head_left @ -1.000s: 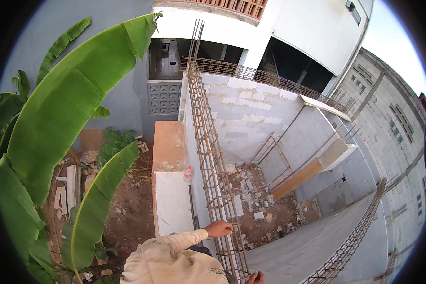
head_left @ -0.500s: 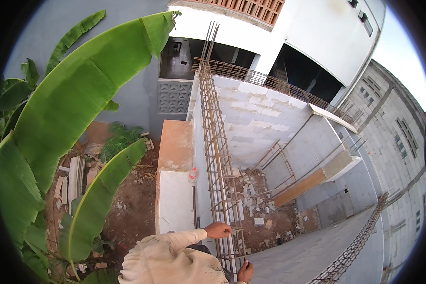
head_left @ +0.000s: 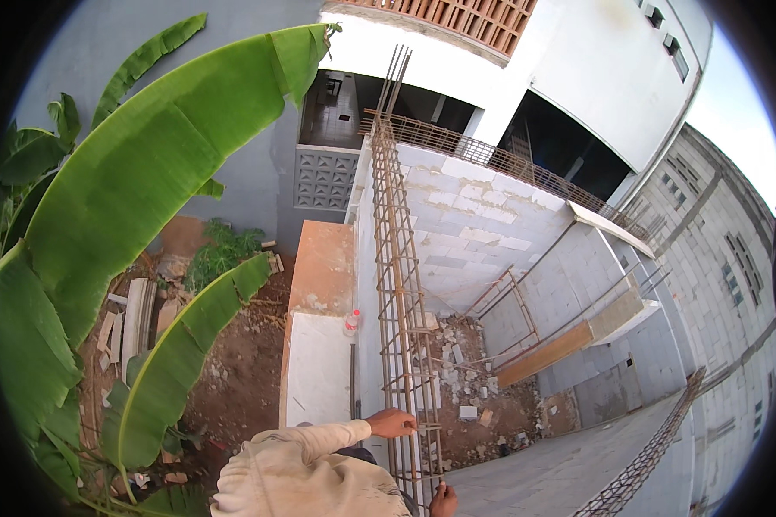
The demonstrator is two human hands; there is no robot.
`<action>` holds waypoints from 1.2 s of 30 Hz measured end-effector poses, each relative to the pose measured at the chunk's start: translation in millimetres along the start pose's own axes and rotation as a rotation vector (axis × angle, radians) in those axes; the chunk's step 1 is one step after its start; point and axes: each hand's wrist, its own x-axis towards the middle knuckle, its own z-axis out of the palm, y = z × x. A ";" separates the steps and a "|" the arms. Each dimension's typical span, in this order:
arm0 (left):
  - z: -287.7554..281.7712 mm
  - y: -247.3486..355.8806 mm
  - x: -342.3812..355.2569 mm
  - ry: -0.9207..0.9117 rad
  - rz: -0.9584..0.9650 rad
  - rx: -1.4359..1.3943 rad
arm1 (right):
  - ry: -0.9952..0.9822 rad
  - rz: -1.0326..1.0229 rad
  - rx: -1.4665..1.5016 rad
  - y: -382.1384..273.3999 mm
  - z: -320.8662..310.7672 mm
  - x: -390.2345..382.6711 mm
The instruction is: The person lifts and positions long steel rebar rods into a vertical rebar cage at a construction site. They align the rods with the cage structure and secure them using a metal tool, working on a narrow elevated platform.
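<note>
A long cage of rusty rebar (head_left: 392, 293) with square stirrups lies along the top of a block wall and runs away from me. My left hand (head_left: 392, 423), in a beige sleeve (head_left: 319, 470), is closed on the cage at one of its stirrups. Lower down, on the cage's right side, my right hand (head_left: 444, 500) has its fingers bent together against the outer bar. Whatever those fingers pinch is too small to make out. The lower frame edge cuts off part of that hand.
Left of the wall is a pale ledge (head_left: 319, 370) with a clear plastic bottle (head_left: 352, 322). Large banana leaves (head_left: 159, 155) hang at left. Rubble (head_left: 461, 379) covers the ground inside the block walls, below a wooden-sided beam (head_left: 543, 353). Another rebar cage (head_left: 647, 452) slopes at right.
The view has tilted slightly, so the far end of the cage appears further right. Both hands stay at nearly the same places on the cage; the right one shows a little lower.
</note>
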 end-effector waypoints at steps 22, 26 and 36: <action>-3.0 0.4 -16.0 -0.115 -0.040 0.075 | 0.165 0.165 0.099 -70.5 -30.9 -20.3; -3.8 -1.1 -14.8 -0.117 -0.057 0.095 | 0.213 0.121 0.035 -67.8 -27.9 -18.9; 3.0 -14.8 -18.7 -0.152 -0.041 0.103 | 0.206 0.163 0.029 -74.0 -23.6 -20.7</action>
